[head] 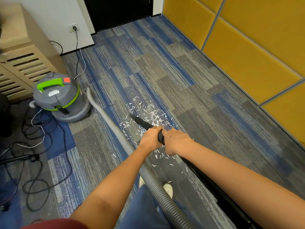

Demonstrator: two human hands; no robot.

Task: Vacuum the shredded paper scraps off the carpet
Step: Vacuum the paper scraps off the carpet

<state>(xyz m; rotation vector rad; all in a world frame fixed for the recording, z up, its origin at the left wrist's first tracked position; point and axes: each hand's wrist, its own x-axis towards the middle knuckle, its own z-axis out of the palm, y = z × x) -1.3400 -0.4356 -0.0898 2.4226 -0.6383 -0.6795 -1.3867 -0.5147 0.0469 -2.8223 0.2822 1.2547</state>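
Both hands, left hand (pixel 151 138) and right hand (pixel 175 141), clamp the black wand (pixel 143 123); paper scraps (pixel 151 113) lie around its nozzle, just beyond the grip.

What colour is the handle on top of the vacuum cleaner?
Bright green, on the grey vacuum cleaner; the handle shows clearly in the head view.

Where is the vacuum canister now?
Head view, left side: the canister stands on the carpet before the slatted cabinet, left of the scraps and wand, its hose trailing toward the person.

Bright, even indoor light casts only soft shadows, while wide-angle distortion bends the padded yellow wall panels (pixel 247 63) at the edge.
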